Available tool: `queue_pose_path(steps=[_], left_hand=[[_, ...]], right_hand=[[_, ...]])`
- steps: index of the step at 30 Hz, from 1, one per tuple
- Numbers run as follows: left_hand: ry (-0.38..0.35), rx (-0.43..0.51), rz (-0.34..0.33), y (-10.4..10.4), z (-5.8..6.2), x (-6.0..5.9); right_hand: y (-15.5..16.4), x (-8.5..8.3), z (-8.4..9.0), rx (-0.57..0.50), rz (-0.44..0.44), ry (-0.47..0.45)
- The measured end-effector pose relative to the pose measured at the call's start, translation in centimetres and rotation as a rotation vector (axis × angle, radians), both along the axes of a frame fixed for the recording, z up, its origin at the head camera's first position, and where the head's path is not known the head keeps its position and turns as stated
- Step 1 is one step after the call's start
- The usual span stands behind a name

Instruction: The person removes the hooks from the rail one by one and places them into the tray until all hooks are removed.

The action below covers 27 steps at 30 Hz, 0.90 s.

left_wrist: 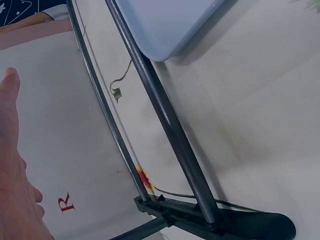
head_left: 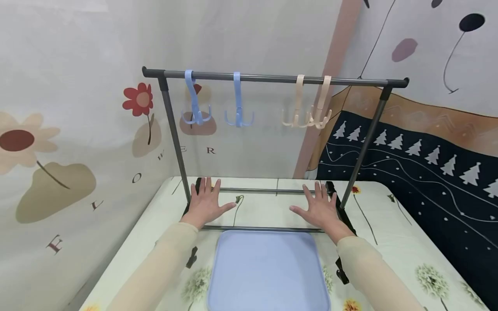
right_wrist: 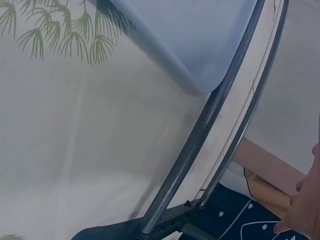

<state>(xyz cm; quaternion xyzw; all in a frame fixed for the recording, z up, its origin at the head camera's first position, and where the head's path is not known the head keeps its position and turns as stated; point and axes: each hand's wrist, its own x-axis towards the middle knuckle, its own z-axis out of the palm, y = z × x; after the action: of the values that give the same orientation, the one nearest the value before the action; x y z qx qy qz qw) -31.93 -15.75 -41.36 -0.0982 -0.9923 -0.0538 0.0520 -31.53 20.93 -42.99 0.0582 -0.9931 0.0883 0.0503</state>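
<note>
Left hand (head_left: 205, 204) and right hand (head_left: 320, 208) are splayed, nothing gripped; the long rack bar (head_left: 270, 78) is set crosswise above, neither hand really favoured.

The place is looking like a home, perhaps a bedroom or playroom corner, though a staged booth is remaining possible. Pale hangings (head_left: 97, 82) are displaying printed flowers (head_left: 142, 100) and letters (head_left: 54, 244), a navy panel (head_left: 404, 190) is showing white trees (head_left: 414, 148), a floral cover (head_left: 393, 259) is spreading below, and a household rack (head_left: 268, 78) is holding plastic hooks (head_left: 238, 93).
</note>
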Motion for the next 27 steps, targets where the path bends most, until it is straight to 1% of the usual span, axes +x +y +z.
queue_pose_path(steps=[5,10,16,23,27], left_hand=[[0.003,0.008,-0.007,-0.1,0.3,-0.1],[0.035,0.001,-0.009,-0.3,0.6,-0.3],[0.042,0.021,-0.01,-0.4,1.2,-0.6],[0.059,0.027,-0.008,-0.7,1.9,-0.4],[0.068,0.024,-0.017,-0.9,2.3,-0.3]], right_hand=[[0.2,0.2,0.5,-0.023,0.002,0.023],[0.5,0.2,0.9,-0.031,0.01,0.047],[1.0,0.2,1.5,-0.054,0.002,0.068],[1.6,0.2,2.2,-0.074,0.021,0.095],[1.8,0.1,2.6,-0.097,0.014,0.101]])
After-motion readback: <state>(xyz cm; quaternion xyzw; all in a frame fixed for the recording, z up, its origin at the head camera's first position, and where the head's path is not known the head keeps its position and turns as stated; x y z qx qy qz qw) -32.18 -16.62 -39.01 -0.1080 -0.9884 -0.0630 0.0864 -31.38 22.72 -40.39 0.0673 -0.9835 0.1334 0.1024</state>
